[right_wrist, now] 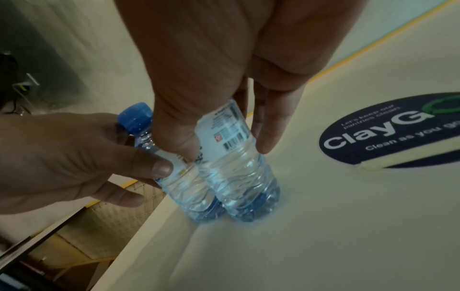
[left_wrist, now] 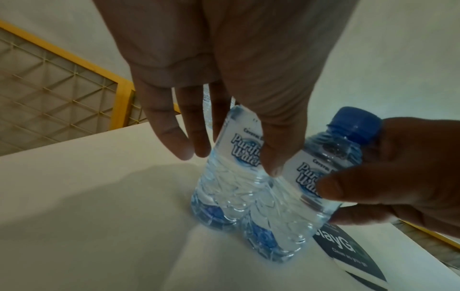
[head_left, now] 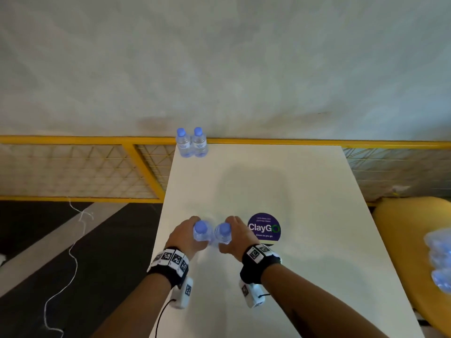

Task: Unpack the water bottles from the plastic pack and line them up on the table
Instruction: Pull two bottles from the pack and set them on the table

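Two clear water bottles with blue caps stand touching each other on the white table [head_left: 280, 179] near its left edge. My left hand [head_left: 188, 234] grips the left bottle [head_left: 202, 234] round its label, thumb on one side and fingers on the other. The right bottle [head_left: 223, 236] is gripped the same way by my right hand [head_left: 236, 236]. In the left wrist view both bottles [left_wrist: 224, 187] [left_wrist: 321, 173] rest with their bases on the table. Two more bottles [head_left: 183, 142] [head_left: 200, 142] stand side by side at the far left corner. The plastic pack [head_left: 439, 262] with several bottles lies at the right, blurred.
A round dark ClayGo sticker [head_left: 264, 227] lies on the table just right of my right hand. A yellow railing [head_left: 73, 140] with mesh runs behind the table. The pack rests on a yellow seat [head_left: 400, 228] to the right. Dark floor with a white cord [head_left: 73, 252] lies left.
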`<action>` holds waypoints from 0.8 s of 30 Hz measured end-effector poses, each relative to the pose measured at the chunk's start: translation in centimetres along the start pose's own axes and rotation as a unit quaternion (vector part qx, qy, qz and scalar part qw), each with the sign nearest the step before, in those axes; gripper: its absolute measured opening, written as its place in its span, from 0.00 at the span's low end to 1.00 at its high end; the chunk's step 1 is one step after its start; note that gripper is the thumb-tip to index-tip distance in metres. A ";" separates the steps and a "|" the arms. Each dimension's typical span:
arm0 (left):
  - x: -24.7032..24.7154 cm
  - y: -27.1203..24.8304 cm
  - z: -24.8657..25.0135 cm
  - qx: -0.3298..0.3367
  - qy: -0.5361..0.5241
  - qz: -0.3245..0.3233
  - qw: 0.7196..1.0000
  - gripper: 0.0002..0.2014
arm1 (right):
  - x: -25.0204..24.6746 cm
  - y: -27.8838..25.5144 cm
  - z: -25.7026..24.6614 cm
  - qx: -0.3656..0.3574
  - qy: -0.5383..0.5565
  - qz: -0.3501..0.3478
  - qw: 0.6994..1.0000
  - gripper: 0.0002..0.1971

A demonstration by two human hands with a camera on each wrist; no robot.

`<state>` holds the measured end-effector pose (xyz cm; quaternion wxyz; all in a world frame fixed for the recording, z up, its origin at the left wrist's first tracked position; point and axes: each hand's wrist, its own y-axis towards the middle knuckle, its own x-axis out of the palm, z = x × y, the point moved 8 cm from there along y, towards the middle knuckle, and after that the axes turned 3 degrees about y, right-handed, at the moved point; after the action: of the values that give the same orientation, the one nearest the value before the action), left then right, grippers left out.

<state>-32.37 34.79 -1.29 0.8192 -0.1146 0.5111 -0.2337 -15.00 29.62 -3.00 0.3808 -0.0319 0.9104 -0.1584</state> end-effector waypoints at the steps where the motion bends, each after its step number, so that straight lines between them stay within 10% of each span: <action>1: -0.2 0.1 -0.2 0.003 0.001 -0.003 1.000 0.18 | 0.0 0.1 -0.1 -0.003 -0.002 -0.001 1.000 0.31; 6: -0.3 0.1 -0.1 0.010 0.002 -0.022 1.000 0.21 | 0.2 0.5 0.0 -0.009 -0.009 -0.019 1.000 0.33; 9: -0.4 -0.8 -0.2 0.002 -0.002 -0.016 1.000 0.44 | -0.3 -0.2 0.9 0.004 0.004 -0.040 0.999 0.45; 11: -1.6 -2.6 0.1 0.005 -0.004 0.050 0.999 0.56 | -1.2 -1.6 2.3 0.017 0.035 -0.047 0.998 0.51; 15: -3.5 -8.0 6.1 0.129 0.038 0.212 0.968 0.44 | -5.1 -6.6 6.5 0.014 0.048 -0.049 0.998 0.40; 24: 15.4 -12.9 27.0 0.325 0.148 -0.164 0.920 0.18 | -19.6 -26.2 28.3 0.179 0.061 0.090 0.978 0.12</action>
<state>-6.07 14.59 4.30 0.6768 0.1110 0.4963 -0.5323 17.15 0.83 -0.05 0.3372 0.1280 0.8880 -0.2853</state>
